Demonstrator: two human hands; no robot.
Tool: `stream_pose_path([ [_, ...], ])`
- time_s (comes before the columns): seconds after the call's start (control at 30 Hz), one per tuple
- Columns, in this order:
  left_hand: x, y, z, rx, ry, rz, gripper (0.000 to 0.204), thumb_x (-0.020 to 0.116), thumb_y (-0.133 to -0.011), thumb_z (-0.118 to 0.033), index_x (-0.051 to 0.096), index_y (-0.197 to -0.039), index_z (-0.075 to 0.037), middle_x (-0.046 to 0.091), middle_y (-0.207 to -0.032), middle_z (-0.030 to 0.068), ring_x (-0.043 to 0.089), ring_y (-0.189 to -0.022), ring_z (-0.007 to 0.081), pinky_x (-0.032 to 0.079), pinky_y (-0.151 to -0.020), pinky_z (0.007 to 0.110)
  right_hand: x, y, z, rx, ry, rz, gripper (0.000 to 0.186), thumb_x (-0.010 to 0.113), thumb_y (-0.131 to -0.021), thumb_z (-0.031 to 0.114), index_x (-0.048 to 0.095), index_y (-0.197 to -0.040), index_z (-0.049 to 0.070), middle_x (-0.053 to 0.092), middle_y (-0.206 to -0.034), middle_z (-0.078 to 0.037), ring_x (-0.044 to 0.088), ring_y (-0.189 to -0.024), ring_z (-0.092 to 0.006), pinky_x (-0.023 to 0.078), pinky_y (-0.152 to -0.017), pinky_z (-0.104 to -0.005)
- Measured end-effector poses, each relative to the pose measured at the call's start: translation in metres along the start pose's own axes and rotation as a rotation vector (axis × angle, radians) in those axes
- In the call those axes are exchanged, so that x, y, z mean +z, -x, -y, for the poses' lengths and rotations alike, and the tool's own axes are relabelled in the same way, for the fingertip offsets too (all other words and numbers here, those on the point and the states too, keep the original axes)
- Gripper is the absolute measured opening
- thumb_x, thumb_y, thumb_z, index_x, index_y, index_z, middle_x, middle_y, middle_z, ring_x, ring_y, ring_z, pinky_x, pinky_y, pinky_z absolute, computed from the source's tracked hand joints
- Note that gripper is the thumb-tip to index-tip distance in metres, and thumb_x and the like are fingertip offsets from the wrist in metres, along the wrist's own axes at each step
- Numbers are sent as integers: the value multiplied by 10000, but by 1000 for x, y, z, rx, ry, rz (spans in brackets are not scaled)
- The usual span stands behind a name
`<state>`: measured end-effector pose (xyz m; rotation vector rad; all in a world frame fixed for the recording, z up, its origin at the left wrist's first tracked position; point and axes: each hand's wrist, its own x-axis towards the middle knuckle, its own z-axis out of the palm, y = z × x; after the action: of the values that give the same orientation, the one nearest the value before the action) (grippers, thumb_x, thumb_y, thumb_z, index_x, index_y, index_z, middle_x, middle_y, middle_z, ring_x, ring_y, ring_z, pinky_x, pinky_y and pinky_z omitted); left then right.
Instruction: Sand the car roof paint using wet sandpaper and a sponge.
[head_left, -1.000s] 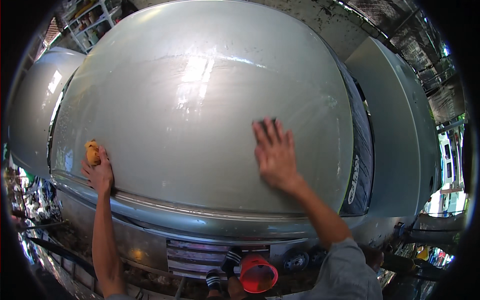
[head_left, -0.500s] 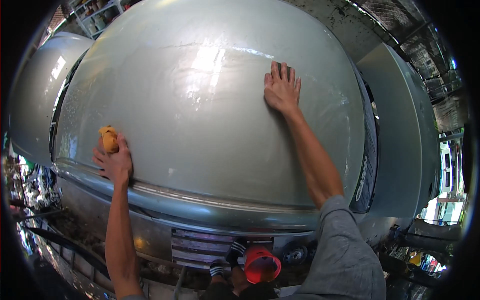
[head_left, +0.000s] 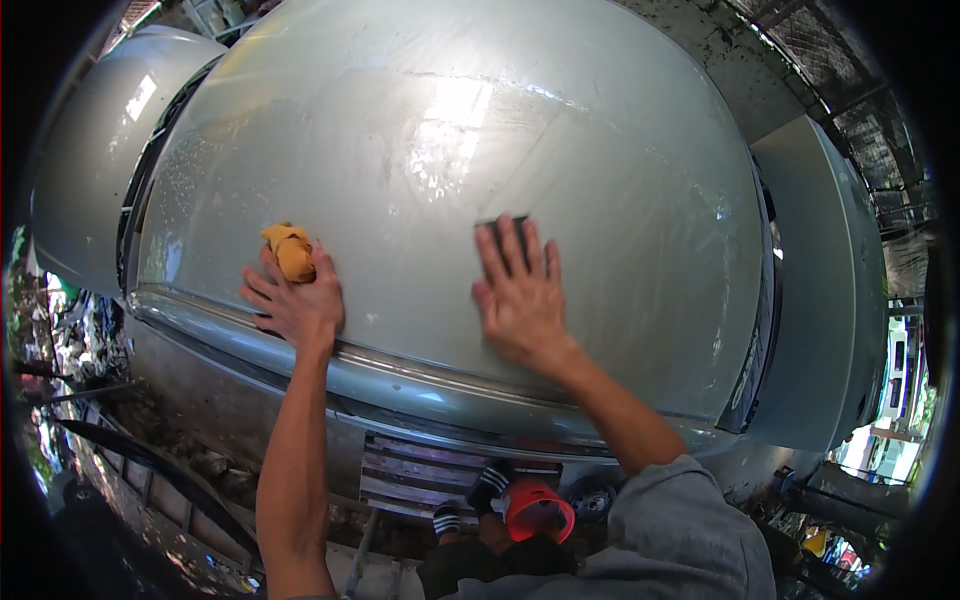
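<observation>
A silver vehicle roof, streaked with a wet-looking sheen, spreads in front of me. My left hand rests on its near part, just above the rail, fingers spread, with a crumpled yellow cloth gripped by the thumb. Right of it, my right hand lies flat on a dark thin pad, holding it against the roof. Most of the pad is hidden under my fingers.
Lower silver body panels flank the roof. Below the near edge are a slatted wooden platform, a red bucket by my feet and a wheel. Shelving and clutter line the rim of the view.
My right hand went up the roof half a second ago and has come back down and left with the pad. My left hand, still gripping the cloth, has shifted rightward.
</observation>
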<state>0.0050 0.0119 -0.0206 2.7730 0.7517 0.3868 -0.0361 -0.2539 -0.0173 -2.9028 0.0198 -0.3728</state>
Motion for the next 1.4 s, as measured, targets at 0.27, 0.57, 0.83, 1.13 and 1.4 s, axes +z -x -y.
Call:
stream_pose_path([
  [0.27, 7, 11, -16, 18, 44, 62, 858, 513, -851, -628, 236, -1497, -135, 167, -1520, 295, 105, -1421, 489, 146, -1073, 671, 34, -114, 38, 43, 13, -117, 552, 425, -964, 346, 374, -1449, 89, 335, -1509, -183, 241, -1418, -400, 130, -1152, -582],
  [0.57, 6, 14, -25, 26, 40, 76, 881, 500, -843, -641, 245, -1505, -120, 150, -1529, 304, 81, -1430, 487, 150, -1066, 669, 42, -149, 29, 37, 4, -114, 531, 383, -974, 338, 384, -1452, 107, 341, -1514, -168, 237, -1434, -368, 118, -1155, -580],
  [0.83, 1, 8, -12, 21, 27, 86, 880, 481, -855, -643, 223, -1511, -115, 143, -1526, 311, 79, -1429, 484, 147, -1066, 669, 10, -57, 39, -19, -15, -36, 531, 434, -964, 310, 375, -1468, 154, 324, -1531, -147, 244, -1429, -364, 115, -1154, -584],
  [1.13, 3, 3, -4, 22, -13, 46, 877, 476, -858, -661, 239, -1504, -117, 129, -1535, 292, 100, -1426, 474, 162, -1060, 667, 2, 8, 47, 79, -39, -3, 516, 385, -986, 327, 384, -1454, 111, 287, -1548, -169, 234, -1425, -406, 109, -1150, -596],
  [1.4, 3, -2, -2, 14, -43, 26, 870, 483, -860, -662, 238, -1504, -130, 164, -1533, 275, 126, -1423, 454, 186, -1060, 652, 2, 12, 30, 204, 7, -44, 598, 464, -950, 338, 321, -1503, 162, 257, -1563, -157, 199, -1445, -382, 115, -1144, -605],
])
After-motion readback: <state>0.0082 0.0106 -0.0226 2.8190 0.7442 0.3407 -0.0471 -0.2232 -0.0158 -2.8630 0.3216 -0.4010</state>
